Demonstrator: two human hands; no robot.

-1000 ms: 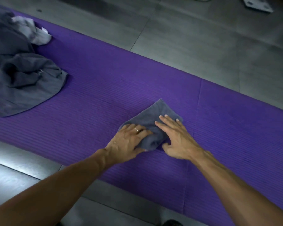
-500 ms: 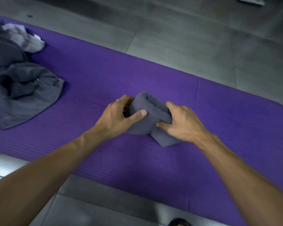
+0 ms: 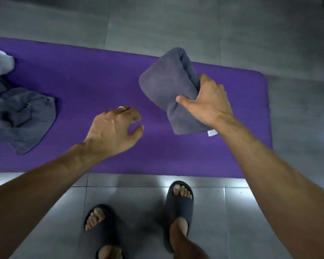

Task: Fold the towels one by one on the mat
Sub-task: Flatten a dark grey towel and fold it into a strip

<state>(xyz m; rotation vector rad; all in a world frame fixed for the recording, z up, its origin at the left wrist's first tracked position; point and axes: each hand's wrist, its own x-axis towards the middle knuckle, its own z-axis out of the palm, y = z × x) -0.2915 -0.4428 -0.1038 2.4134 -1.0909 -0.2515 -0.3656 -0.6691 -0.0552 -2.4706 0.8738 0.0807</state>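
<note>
Folded grey towel [image 3: 166, 85] gripped in the right hand [image 3: 209, 103], lifted above the purple mat [image 3: 94, 75]

Thumb and fingers curl round its bunched lower part, a white tag [image 3: 212, 132] hanging just below the wrist; the left hand [image 3: 112, 129], to its left, hovers loosely curled and holds nothing, with the pile of unfolded towels [image 3: 21, 113] further left on the mat

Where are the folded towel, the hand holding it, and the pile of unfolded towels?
folded towel [image 3: 163, 83]: head view, its broad flat face.
right hand [image 3: 209, 103]: head view, back of the hand.
pile of unfolded towels [image 3: 22, 113]: head view, the dark grey towel on top.
</note>
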